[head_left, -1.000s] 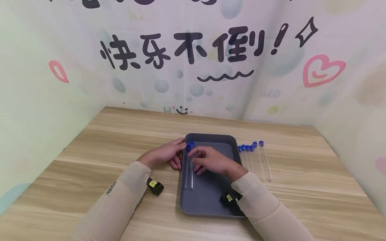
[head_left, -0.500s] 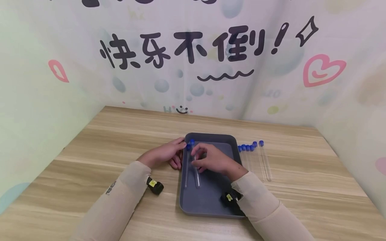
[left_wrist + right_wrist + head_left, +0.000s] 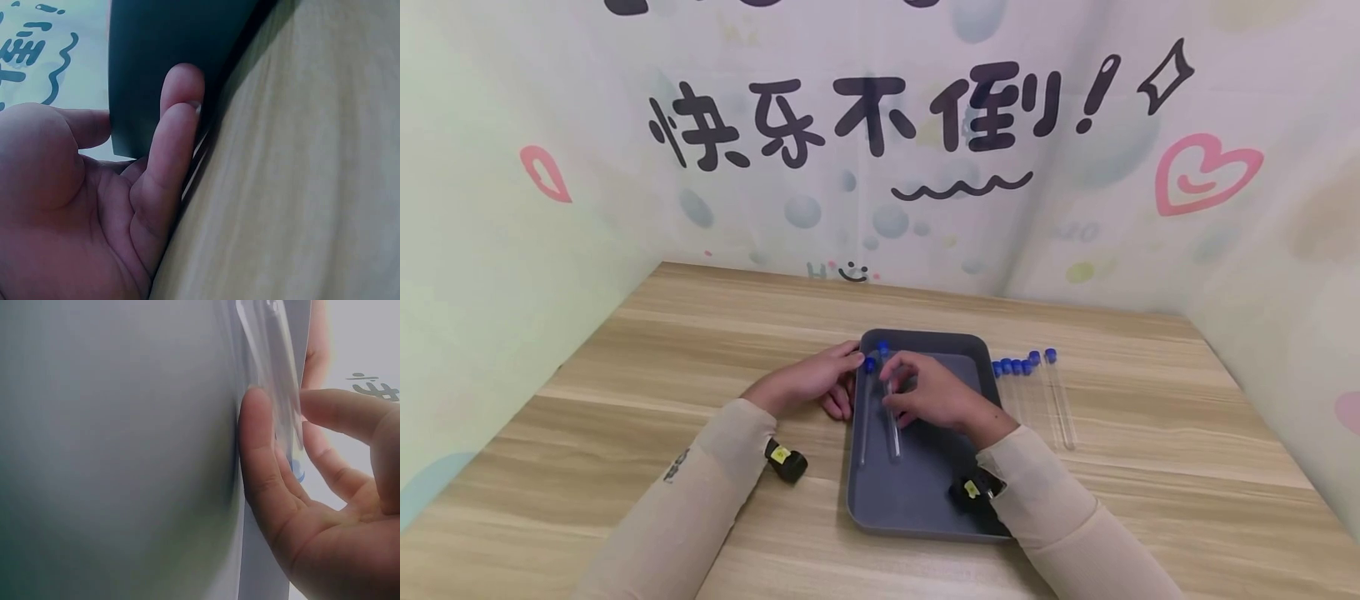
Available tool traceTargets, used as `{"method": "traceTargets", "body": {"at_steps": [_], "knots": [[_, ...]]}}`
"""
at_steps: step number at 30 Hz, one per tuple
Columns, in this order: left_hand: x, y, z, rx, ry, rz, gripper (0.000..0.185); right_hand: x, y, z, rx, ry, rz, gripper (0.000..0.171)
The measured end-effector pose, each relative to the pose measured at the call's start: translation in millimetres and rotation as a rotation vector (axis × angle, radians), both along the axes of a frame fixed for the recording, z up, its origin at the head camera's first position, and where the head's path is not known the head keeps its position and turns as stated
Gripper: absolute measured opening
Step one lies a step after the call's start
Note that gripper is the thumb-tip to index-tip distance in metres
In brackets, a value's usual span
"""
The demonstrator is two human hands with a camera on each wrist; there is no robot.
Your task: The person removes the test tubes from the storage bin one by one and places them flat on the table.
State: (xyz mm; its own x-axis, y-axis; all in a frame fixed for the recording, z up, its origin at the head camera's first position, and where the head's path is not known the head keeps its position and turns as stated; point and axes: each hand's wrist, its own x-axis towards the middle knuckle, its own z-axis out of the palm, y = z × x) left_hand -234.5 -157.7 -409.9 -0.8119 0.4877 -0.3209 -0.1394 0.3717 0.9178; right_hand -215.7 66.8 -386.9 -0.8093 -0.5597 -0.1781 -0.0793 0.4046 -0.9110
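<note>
In the head view, my right hand (image 3: 932, 396) pinches a clear test tube (image 3: 894, 437) with a blue cap between thumb and fingers, over the left part of a dark grey tray (image 3: 925, 500). A second blue-capped test tube (image 3: 863, 429) lies along the tray's left wall. My left hand (image 3: 812, 379) holds the tray's left edge, its thumb at the rim. In the left wrist view, fingers (image 3: 165, 150) press against the tray's outer wall. The right wrist view shows the tube (image 3: 275, 356) between the right thumb and fingers, its cap partly hidden.
Right of the tray, several blue-capped test tubes (image 3: 1051, 400) lie side by side on the wooden table (image 3: 1150, 433). A printed cloth (image 3: 865, 217) hangs behind the table. Each wrist wears a small black camera (image 3: 786, 462).
My right hand has taken hold of one of the two tubes at the tray's left wall and shifted it rightward and slightly away, leaving a gap between them. The left hand stays put.
</note>
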Motion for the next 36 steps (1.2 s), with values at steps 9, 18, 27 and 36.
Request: {"method": "traceTargets", "body": {"at_steps": [9, 18, 27, 36], "knots": [[-0.4, -0.7, 0.5, 0.007, -0.003, -0.001, 0.051, 0.2, -0.5, 1.2, -0.008, 0.005, -0.013, 0.03], [-0.4, -0.7, 0.9, 0.006, -0.004, -0.008, 0.05, 0.5, 0.9, 4.7, -0.02, 0.001, -0.065, 0.032], [-0.3, -0.2, 1.3, -0.001, -0.006, -0.003, 0.05, 1.9, 1.3, 7.3, -0.034, -0.005, -0.089, 0.032], [1.2, -1.2, 1.8, -0.004, 0.003, -0.004, 0.05, 2.7, 0.7, 9.2, -0.064, 0.014, -0.096, 0.033]]}}
